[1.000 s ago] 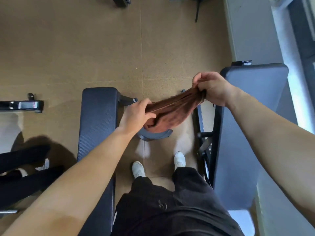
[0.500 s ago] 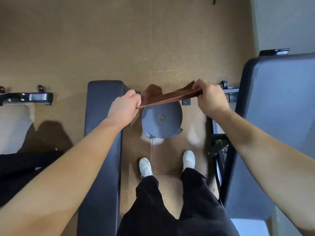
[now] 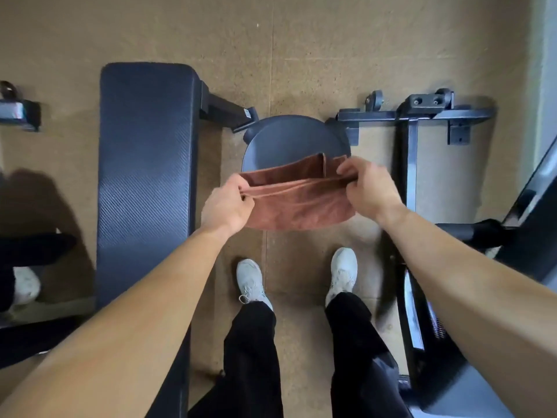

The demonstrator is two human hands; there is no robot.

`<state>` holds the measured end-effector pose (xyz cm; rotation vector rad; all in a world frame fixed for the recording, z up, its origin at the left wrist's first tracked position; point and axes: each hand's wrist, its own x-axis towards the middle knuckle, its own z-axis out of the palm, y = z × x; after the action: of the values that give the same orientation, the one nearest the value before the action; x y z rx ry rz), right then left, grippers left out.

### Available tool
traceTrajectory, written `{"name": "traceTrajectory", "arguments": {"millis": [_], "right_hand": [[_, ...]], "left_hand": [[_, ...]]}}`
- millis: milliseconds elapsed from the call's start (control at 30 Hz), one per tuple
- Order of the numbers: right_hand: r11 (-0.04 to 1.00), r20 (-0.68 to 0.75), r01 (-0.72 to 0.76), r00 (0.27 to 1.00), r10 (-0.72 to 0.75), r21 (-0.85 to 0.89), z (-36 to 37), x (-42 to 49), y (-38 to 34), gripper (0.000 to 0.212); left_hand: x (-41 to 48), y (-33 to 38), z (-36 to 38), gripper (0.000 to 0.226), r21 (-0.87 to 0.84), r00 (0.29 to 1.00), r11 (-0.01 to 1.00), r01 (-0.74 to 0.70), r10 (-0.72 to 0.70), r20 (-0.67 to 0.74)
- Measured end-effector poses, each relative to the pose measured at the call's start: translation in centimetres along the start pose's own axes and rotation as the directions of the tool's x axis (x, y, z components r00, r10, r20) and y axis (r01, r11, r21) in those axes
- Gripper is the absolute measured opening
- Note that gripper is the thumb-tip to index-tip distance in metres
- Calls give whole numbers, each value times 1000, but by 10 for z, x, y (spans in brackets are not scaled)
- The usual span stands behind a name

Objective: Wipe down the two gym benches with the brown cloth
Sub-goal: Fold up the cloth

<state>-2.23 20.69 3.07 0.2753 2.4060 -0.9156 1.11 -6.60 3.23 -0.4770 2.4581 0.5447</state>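
Between the 2 benches, a person is standing on the tan floor [image 3: 301, 55] and holding the brown cloth [image 3: 297, 200] out in front at about waist height. The left hand [image 3: 226, 206] is pinching the cloth's left end, fingers closed over the bunched edges, while the right hand [image 3: 370, 188] is gripping the right end with the thumb on top. The cloth is hanging folded between them (several layered edges are showing along its upper side), and its lower part is sagging a little in the middle. It is touching neither bench.

Directly below and beyond the cloth, a dark round weight plate [image 3: 289, 137] is lying flat on the floor. The flat bench [image 3: 147, 164] is running lengthwise to the person's left, its dark textured pad bare. The inclined bench [image 3: 536, 206] is rising at the right edge, mostly out of the frame, with its black steel base frame [image 3: 410, 152] lying on the floor beside the right arm. The person is wearing black trousers [image 3: 256, 357] and 2 white sneakers [image 3: 250, 280], feet planted apart just behind the plate.
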Motion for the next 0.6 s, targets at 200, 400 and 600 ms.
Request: {"name": "traceTrajectory", "arguments": {"millis": [200,400,600], "right_hand": [[912,-221,-73,975,-20,-404,39,42,-3,65],[974,119,65,989,-92,215,110,-8,-9,58],[448,437,-453,887,145,770,124,1,-46,47]], "left_hand": [[42,-18,56,82,-468,922,799,378,-369,115],[29,-28,65,25,-547,892,789,280,-425,-155],[1,21,26,21,-599,948,800,-24,-171,-267]]}}
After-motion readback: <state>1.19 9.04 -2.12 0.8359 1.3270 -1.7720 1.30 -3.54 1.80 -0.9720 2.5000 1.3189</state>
